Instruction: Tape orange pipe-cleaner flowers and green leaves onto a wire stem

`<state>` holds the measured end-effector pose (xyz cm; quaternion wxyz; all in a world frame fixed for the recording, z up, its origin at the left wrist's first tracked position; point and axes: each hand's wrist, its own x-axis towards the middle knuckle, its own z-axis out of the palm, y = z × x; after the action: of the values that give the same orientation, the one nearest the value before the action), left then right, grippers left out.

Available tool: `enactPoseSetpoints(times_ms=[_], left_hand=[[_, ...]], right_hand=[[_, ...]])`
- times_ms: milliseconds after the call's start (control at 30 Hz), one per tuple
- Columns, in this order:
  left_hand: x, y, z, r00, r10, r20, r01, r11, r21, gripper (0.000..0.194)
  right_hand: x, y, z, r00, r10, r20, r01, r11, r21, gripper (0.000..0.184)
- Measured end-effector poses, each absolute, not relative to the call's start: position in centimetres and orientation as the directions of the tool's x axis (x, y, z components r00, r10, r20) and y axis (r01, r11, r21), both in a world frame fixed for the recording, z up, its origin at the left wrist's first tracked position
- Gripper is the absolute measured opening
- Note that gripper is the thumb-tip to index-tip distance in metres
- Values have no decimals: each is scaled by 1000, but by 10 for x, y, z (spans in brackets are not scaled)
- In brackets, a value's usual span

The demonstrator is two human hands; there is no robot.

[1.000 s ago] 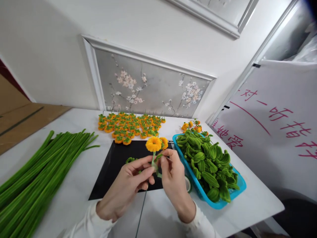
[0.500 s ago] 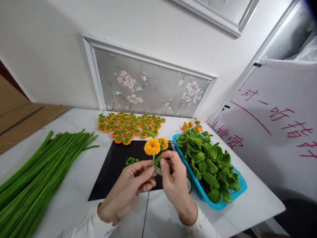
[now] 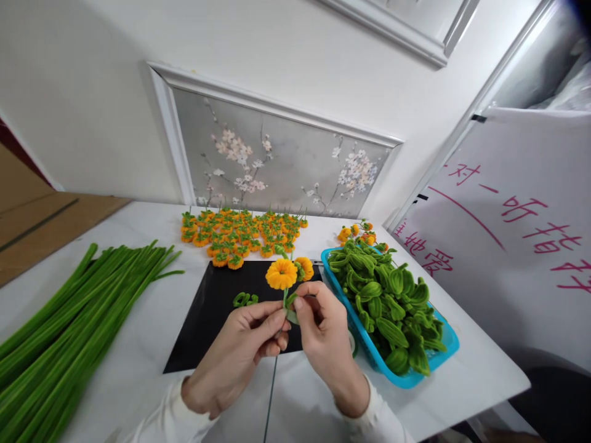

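We have the stem [image 3: 285, 295] clamped in our left hand [image 3: 252, 332], thumb against fingers, its long axis nearly upright, the flowers [image 3: 282, 274] just above that grip. Our right hand [image 3: 325, 326], a little farther from the stem, pinches a leaf [image 3: 290, 299] just to the stem's right; a pale strip [image 3: 292, 317] shows between the hands, and we cannot tell whether leaf touches stem

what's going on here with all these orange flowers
A person's left hand grips the thin stem below a fuzzy orange flower, over a black mat. The right hand pinches a small green piece beside that stem. Green leaves fill the blue basket to the right, and a bundle of long green stalks lies to the left.
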<state>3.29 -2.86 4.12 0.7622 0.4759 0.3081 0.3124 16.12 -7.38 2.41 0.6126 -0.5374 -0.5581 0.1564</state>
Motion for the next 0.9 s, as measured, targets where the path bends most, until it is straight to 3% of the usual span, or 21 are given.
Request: enactPoseSetpoints(times_ms=[333, 600, 800, 900], left_hand=[[31, -27, 36, 669, 731, -138, -238, 386, 891, 21], [30, -28, 38, 654, 741, -150, -220, 376, 900, 20], [30, -27, 39, 632, 765, -123, -248, 350, 903, 21], [30, -27, 40, 611, 780, -134, -223, 333, 916, 18]], right_hand=[[157, -76, 26, 322, 725, 608, 466, 438, -769, 7], [159, -76, 25, 304, 737, 604, 465, 438, -769, 6], [164, -80, 34, 247, 886, 393, 339, 301, -891, 19], [168, -80, 37, 178, 948, 265, 253, 216, -943, 14]])
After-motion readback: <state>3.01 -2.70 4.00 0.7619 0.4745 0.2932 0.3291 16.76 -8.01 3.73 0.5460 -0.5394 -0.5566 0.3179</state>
